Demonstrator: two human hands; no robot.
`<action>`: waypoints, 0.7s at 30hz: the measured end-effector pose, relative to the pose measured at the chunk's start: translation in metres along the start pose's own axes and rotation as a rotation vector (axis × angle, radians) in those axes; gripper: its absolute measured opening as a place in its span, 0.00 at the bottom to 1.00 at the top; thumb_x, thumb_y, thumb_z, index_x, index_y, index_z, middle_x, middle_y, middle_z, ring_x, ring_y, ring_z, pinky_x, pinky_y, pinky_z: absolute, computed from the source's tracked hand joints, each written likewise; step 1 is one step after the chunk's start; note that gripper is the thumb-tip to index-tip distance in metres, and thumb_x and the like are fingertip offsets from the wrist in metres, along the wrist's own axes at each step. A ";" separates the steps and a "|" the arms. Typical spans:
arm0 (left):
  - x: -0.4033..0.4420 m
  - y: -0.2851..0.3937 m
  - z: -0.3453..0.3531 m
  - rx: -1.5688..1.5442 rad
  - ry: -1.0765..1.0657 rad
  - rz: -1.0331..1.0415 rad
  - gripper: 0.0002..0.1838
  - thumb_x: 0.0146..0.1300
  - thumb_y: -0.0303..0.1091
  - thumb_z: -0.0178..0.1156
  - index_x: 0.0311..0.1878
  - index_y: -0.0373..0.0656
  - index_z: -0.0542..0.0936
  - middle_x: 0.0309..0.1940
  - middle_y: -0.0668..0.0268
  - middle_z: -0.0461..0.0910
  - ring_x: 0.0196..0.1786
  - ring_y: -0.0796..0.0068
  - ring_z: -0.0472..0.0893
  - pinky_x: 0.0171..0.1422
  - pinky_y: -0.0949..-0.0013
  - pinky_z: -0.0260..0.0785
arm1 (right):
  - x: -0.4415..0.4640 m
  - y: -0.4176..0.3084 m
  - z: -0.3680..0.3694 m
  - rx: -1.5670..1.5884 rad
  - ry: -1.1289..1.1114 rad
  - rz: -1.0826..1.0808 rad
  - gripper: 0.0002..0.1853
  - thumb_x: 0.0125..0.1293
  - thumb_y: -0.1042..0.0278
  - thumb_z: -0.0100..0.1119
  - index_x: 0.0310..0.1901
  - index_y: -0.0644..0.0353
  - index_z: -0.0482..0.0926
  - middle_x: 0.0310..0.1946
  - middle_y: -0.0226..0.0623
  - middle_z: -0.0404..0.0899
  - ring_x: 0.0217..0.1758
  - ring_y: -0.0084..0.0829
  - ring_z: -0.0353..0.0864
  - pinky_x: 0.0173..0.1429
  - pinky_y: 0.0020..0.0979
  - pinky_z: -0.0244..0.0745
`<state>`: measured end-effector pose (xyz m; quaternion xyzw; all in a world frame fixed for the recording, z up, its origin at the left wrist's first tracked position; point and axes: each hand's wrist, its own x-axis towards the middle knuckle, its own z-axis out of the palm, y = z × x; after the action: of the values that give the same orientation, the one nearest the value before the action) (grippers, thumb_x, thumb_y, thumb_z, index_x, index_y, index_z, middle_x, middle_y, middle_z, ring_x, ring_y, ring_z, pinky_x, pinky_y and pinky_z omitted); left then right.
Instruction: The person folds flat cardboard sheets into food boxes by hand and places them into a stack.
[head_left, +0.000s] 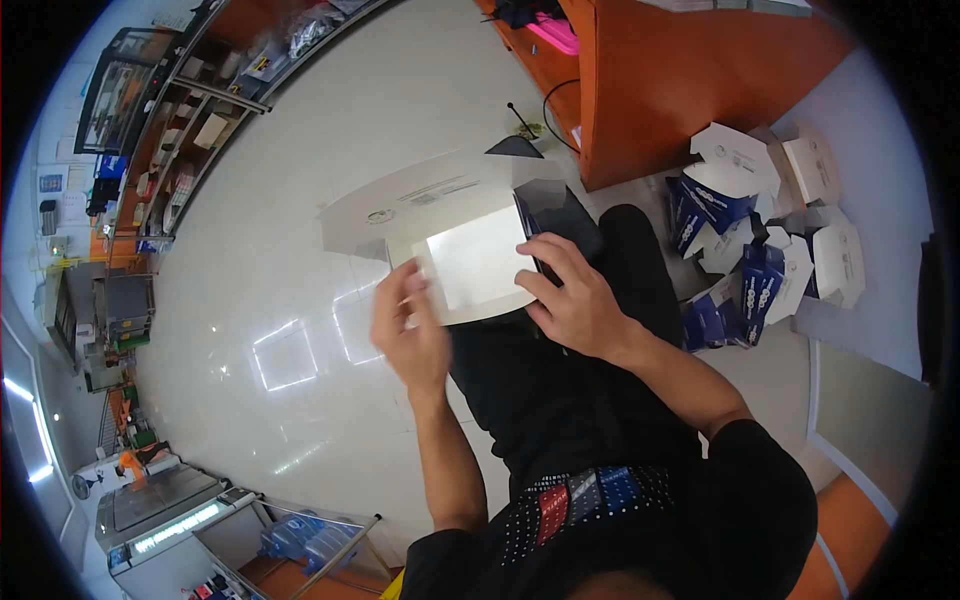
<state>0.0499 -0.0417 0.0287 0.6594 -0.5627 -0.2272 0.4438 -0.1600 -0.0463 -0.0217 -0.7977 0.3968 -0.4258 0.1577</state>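
An open cardboard box (487, 258), pale inside with a dark blue outer side, rests on my lap. Its large lid flap (430, 200), printed with small dark text, stands raised on the far side. My right hand (572, 302) grips the box's right wall, with thumb and fingertips over the edge. At the left wall is my left hand (410, 325), its fingers curled about the cardboard and slightly blurred. Part of the near wall bends outward towards me.
Several similar white-and-blue boxes (745, 240) lie in a pile on the floor at right. An orange desk (690, 80) stands beyond them. Shelves (215, 105) line the far left. Large blue water bottles (310, 540) sit on a metal-framed rack at lower left.
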 end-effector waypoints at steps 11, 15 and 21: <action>-0.006 0.038 0.049 0.438 -0.630 0.217 0.28 0.60 0.38 0.74 0.62 0.42 0.78 0.55 0.57 0.84 0.42 0.62 0.88 0.43 0.65 0.82 | -0.021 0.040 0.012 0.621 0.128 0.448 0.31 0.56 0.87 0.66 0.62 0.63 0.70 0.64 0.44 0.66 0.63 0.39 0.76 0.55 0.32 0.85; -0.011 0.045 0.040 0.415 -0.607 0.248 0.25 0.57 0.30 0.74 0.58 0.42 0.80 0.52 0.57 0.85 0.40 0.62 0.88 0.42 0.64 0.82 | -0.017 0.045 0.032 0.621 0.073 0.627 0.23 0.63 0.77 0.68 0.59 0.63 0.72 0.56 0.42 0.73 0.53 0.35 0.81 0.48 0.32 0.82; -0.014 0.036 0.030 0.554 -0.567 0.551 0.13 0.60 0.22 0.67 0.49 0.41 0.83 0.40 0.60 0.86 0.36 0.60 0.86 0.39 0.61 0.79 | -0.013 0.051 0.042 0.676 0.107 0.645 0.19 0.68 0.75 0.66 0.58 0.63 0.73 0.56 0.39 0.74 0.51 0.29 0.82 0.46 0.30 0.83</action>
<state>0.0026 -0.0370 0.0412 0.4913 -0.8546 -0.1135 0.1244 -0.1557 -0.0724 -0.0837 -0.5146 0.4711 -0.5010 0.5120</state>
